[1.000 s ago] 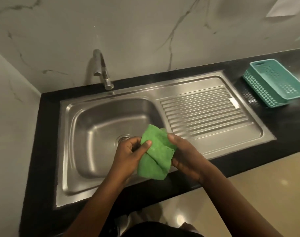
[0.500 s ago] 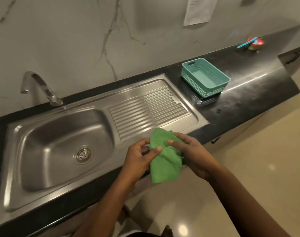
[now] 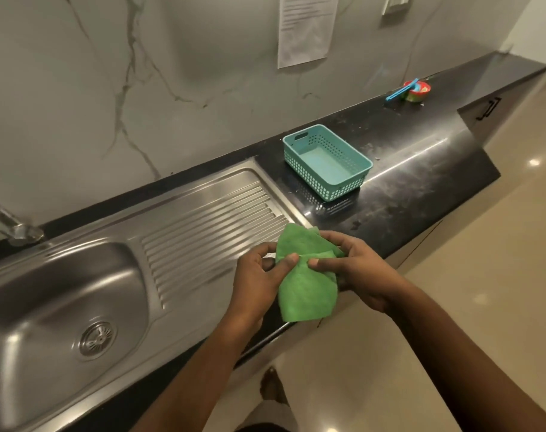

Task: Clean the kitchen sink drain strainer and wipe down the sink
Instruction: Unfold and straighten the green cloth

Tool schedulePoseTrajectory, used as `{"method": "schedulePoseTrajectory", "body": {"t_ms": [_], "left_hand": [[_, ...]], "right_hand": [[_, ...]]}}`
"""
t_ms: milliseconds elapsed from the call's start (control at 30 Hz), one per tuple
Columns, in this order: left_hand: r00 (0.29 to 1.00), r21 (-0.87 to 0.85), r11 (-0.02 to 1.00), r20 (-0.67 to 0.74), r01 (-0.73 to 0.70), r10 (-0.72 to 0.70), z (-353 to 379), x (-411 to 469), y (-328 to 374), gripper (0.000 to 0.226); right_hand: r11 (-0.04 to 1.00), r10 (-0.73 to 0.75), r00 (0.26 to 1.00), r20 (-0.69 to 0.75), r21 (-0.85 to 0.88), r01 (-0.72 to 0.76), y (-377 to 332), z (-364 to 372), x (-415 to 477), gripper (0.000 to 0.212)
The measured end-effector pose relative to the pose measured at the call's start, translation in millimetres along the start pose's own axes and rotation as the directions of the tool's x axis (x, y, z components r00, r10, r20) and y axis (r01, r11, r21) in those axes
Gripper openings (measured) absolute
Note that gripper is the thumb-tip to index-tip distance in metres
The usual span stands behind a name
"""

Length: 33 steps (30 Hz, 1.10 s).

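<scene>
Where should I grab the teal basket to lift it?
Likely from above at its far short end: the teal basket stands upright, and that wall has a handle slot. The left hand and right hand hold the green cloth.

Green cloth [image 3: 307, 291] between both hands [image 3: 259, 277] [image 3: 360, 271]

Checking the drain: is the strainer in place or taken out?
In place: the strainer sits flush in the bottom of the sink.

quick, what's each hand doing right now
Left hand: pinching the green cloth.
Right hand: gripping the same cloth.
</scene>
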<state>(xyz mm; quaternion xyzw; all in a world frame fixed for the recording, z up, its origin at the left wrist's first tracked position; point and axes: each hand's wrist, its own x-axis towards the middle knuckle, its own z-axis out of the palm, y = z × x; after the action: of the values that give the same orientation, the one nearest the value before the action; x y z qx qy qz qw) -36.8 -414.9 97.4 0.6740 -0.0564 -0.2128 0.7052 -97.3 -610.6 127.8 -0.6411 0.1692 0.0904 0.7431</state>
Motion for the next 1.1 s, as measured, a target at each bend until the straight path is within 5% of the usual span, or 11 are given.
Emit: {"method": "schedulePoseTrajectory", "body": {"t_ms": [167,467,667,900,1100], "left_hand": [[0.998,-0.002,0.999,0.055,0.042,-0.041,31,57,24,0.023],[0.999,0.050,0.998,0.034,0.029,-0.030,93,160,69,0.050],[0.994,0.012,0.994,0.001,0.112,-0.112,143,229,87,0.061],[0.954,-0.224,0.942,-0.107,0.251,-0.280,194,301,93,0.021],[0.867,-0.366,0.867,-0.238,0.338,-0.438,207,336,80,0.036]], "right_hand": [[0.998,0.004,0.995,-0.104,-0.066,-0.011,-44,-35,39,0.049],[0.967,-0.018,0.980,-0.197,-0.252,-0.032,-125,-117,132,0.062],[0.904,-0.007,0.991,-0.131,-0.425,-0.049,-164,-172,214,0.063],[0.776,0.066,0.998,-0.010,-0.629,-0.057,-177,-202,300,0.069],[0.688,0.170,0.982,0.083,-0.723,-0.059,-158,-197,342,0.064]]}}
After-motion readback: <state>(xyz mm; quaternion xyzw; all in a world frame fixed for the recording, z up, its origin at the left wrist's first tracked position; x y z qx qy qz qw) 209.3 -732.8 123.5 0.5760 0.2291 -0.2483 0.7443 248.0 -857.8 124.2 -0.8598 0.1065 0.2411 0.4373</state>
